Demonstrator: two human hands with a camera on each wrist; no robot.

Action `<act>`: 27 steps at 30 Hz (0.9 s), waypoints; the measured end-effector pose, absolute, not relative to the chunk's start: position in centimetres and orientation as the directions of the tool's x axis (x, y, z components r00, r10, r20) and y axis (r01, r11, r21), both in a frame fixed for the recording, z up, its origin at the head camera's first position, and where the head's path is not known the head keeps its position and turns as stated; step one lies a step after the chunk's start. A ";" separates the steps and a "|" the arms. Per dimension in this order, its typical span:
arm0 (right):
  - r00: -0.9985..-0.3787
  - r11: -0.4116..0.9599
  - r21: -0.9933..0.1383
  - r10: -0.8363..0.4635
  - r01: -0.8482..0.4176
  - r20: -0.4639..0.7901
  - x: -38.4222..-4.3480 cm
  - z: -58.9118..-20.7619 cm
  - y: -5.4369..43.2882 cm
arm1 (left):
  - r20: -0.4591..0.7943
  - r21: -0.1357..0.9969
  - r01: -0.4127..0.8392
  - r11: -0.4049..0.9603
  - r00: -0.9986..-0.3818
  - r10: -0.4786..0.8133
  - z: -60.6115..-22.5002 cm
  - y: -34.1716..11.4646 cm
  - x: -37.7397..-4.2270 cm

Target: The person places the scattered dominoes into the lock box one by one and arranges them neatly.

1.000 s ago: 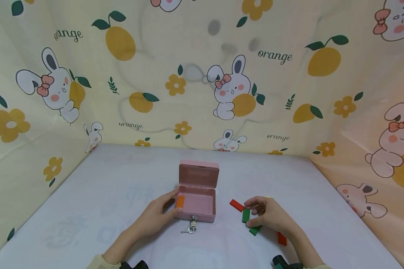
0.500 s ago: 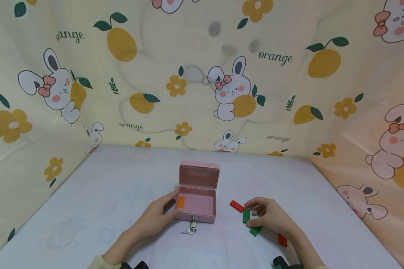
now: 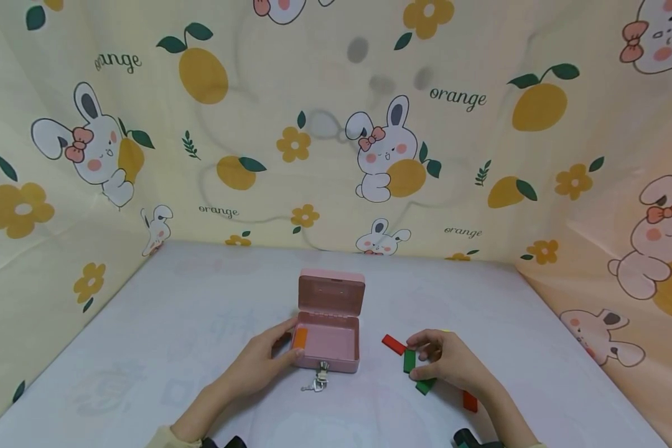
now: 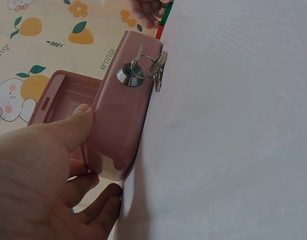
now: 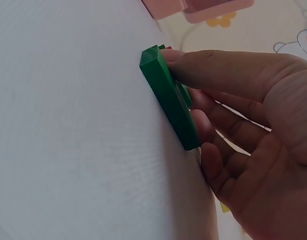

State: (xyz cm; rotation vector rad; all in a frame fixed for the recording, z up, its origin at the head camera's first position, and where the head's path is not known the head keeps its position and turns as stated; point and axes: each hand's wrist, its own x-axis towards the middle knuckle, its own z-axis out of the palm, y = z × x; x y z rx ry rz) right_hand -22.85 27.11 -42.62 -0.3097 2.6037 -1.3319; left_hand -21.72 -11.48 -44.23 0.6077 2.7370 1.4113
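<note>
A pink metal cash box [image 3: 330,342] stands with its lid raised. An orange block [image 3: 300,338] lies inside at the left. My left hand [image 3: 263,358] holds the box's left side, thumb on the front rim and fingers around the outer wall. Keys [image 4: 158,70] hang from the front lock [image 4: 130,76]. To the right, my right hand [image 3: 448,361] has thumb and index finger at opposite ends of a green block [image 3: 409,361] on the table. A second green block [image 5: 168,100] lies just below the thumb; the hand partly covers it.
One red block [image 3: 394,345] lies between the box and my right hand; another red block [image 3: 470,401] is by the right wrist. Part of a yellow block [image 3: 445,330] shows behind the right hand. A printed cloth [image 3: 325,186] walls the back and sides of the white table [image 3: 213,311].
Both hands, the box and the blocks keep their places. The whole head view has shifted down very slightly.
</note>
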 end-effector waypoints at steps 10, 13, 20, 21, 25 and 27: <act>-0.948 0.574 -0.808 -0.312 -0.134 -0.065 -22.8 -42.4 27.2 | 0.178 0.784 0.347 0.515 -0.920 0.349 -44.3 -11.6 -21.7; -0.944 0.568 -0.810 -0.323 -0.143 -0.060 -22.7 -42.3 27.3 | 0.184 0.782 0.354 0.512 -0.918 0.352 -44.3 -11.6 -21.6; -0.946 0.548 -0.826 -0.319 -0.131 -0.061 -22.6 -42.1 27.3 | 0.182 0.782 0.354 0.513 -0.917 0.355 -44.3 -11.6 -21.6; -0.946 0.545 -0.828 -0.317 -0.129 -0.061 -22.6 -42.1 27.3 | 0.182 0.781 0.355 0.513 -0.917 0.356 -44.3 -11.6 -21.6; -0.950 0.544 -0.829 -0.308 -0.132 -0.051 -22.5 -42.0 27.3 | 0.185 0.779 0.358 0.515 -0.916 0.357 -44.2 -11.6 -21.5; -0.953 0.546 -0.827 -0.300 -0.133 -0.045 -22.6 -42.0 27.3 | 0.185 0.779 0.358 0.514 -0.915 0.357 -44.2 -11.6 -21.5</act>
